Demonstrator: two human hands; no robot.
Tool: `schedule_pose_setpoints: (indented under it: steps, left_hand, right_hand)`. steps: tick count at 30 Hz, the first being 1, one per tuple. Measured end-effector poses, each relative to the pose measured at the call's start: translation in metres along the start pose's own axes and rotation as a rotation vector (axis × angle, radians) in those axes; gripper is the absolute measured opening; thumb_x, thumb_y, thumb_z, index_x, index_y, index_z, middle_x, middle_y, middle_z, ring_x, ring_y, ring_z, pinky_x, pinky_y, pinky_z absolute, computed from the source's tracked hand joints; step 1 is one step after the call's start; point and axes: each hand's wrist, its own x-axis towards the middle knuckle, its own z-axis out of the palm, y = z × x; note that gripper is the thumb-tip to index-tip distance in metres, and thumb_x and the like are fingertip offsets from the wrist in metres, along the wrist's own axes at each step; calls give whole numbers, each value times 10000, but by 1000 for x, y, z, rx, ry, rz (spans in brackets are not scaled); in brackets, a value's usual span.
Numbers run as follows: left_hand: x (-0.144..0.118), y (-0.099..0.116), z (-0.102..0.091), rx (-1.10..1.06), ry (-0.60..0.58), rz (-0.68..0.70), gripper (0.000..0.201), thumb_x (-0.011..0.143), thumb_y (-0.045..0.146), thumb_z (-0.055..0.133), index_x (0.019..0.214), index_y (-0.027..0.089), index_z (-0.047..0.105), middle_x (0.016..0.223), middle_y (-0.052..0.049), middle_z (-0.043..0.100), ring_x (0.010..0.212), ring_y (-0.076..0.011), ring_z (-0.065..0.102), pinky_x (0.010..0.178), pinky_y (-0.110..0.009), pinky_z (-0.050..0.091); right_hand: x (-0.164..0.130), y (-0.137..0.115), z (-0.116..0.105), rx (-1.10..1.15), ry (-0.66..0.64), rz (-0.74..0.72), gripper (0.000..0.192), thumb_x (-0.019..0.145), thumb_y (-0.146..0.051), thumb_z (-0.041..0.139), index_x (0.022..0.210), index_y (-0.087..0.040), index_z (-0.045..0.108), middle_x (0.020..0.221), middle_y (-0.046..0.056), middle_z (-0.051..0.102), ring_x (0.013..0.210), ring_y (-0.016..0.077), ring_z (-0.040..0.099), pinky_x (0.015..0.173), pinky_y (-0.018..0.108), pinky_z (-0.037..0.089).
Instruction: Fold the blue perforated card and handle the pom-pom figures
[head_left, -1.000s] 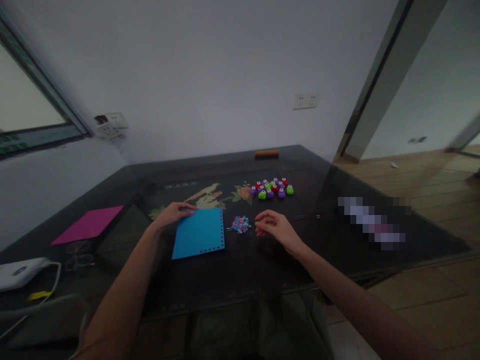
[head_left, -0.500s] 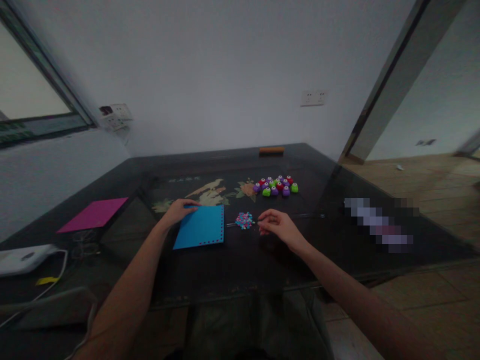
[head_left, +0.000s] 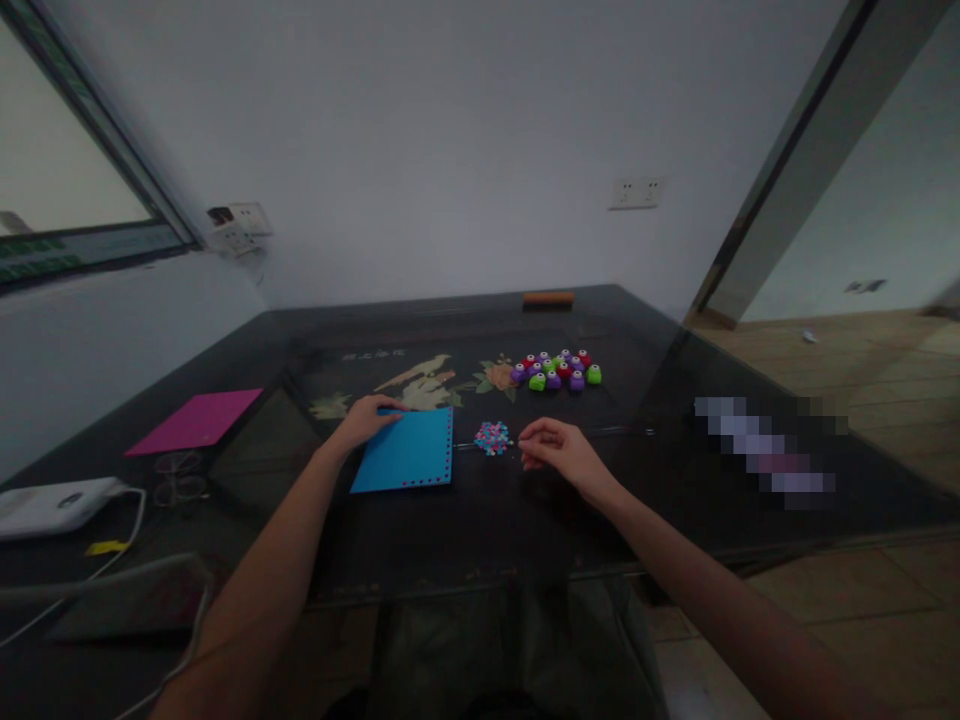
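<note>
Table [head_left: 480, 540]: left hand [head_left: 365, 420] on sheet [head_left: 409, 452], thumb apart; right hand [head_left: 566, 457] curled by beads [head_left: 493, 437] (pinch unclear). Likely bead-picking; next needs precision.

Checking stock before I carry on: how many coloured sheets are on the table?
2: the blue sheet, with the left hand at its far left corner, and the pink sheet on the left side of the table. Any stacked beneath would be hidden.

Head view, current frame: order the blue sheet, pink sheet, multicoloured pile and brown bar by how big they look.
1. Blue sheet
2. Pink sheet
3. Multicoloured pile and brown bar: not ranked; the bar looks wider, the pile taller, and the bar lies farther away.
</note>
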Motion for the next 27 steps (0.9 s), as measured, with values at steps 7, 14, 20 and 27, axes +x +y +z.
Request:
schedule_pose_setpoints:
  steps: [7,14,20,27]
  left_hand:
    - [-2,2,-1,-6,12,-1,305,710,375,558,918,186,677,982,-71,688,965,-257,608,878,-357,438]
    - [-2,4,1,-5,45,58,249,702,338,563,875,172,629,924,-73,659,901,-234,604,845,-348,448]
    - [-3,12,0,97,61,66,174,690,314,569,774,187,653,917,-72,644,919,-243,581,866,-367,419]
    - [-7,22,-2,270,-4,67,223,754,301,476,857,200,646,898,-74,674,875,-246,609,798,-334,418]
  right_hand:
    - [1,2,0,7,-5,6,330,626,-423,740,776,-169,590,604,-8,631,544,123,605,567,267,478]
    - [0,2,0,-4,-8,2,336,645,-442,723,785,-166,592,603,-7,625,539,121,599,558,262,471]
    - [0,1,0,-7,-10,12,346,643,-452,719,776,-163,584,599,-10,618,540,120,594,569,265,466]
    - [-6,-10,-2,-16,-24,-42,308,690,-446,684,782,-170,582,625,5,624,568,133,596,581,276,462]
